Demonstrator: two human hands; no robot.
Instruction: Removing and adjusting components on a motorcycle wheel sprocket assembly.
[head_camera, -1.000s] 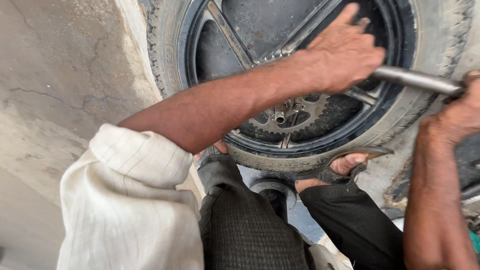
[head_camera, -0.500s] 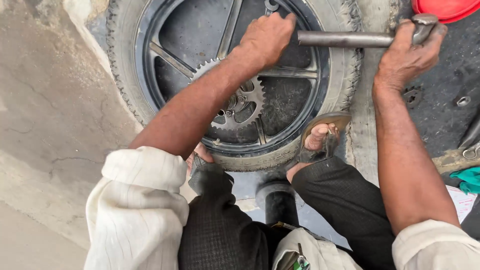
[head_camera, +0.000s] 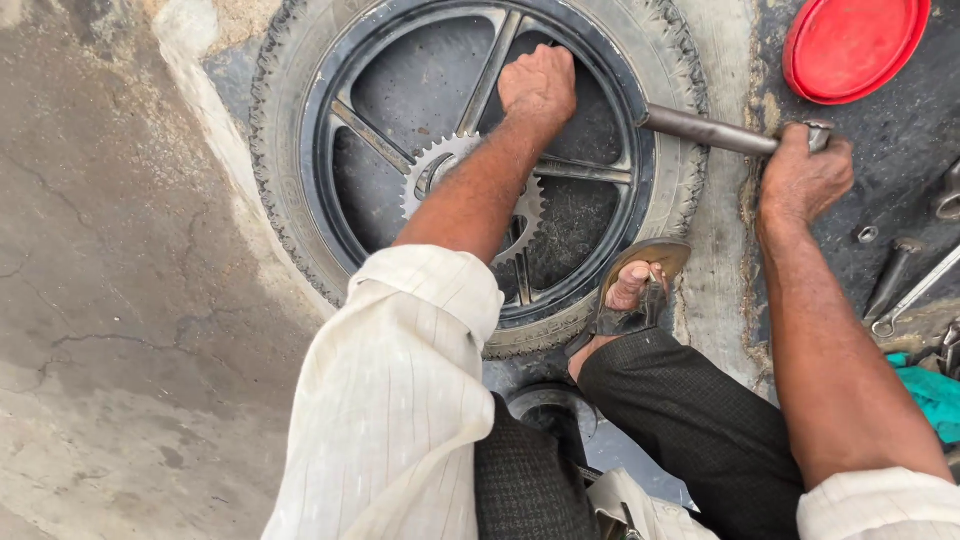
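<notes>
A motorcycle wheel (head_camera: 330, 215) lies flat on the concrete ground (head_camera: 120, 300), its knobbly tyre (head_camera: 275, 130) still on the black alloy rim (head_camera: 640, 180) and a toothed sprocket (head_camera: 432, 165) at the hub. The left hand (head_camera: 540, 85) is clenched into a fist inside the wheel, pressing down near a spoke (head_camera: 490, 70) at the upper part of the rim; whether anything is inside that fist cannot be told. The right hand (head_camera: 803, 180) is closed around the outer end of a long steel bar (head_camera: 705, 130), which runs from the hand leftward across the tyre to the rim edge, where its tip goes out of sight. A sandalled foot (head_camera: 635, 285) (the person's right) is planted on the lower right side of the tyre, touching it. A red round lid (head_camera: 852, 45) lies on the dark greasy patch beyond the bar, well apart from the wheel. To the far right, a few spanners (head_camera: 905, 290) and a small nut (head_camera: 867, 234) rest on the ground near a teal cloth (head_camera: 935, 395). The cream sleeves (head_camera: 400, 400) are rolled above the elbows.
</notes>
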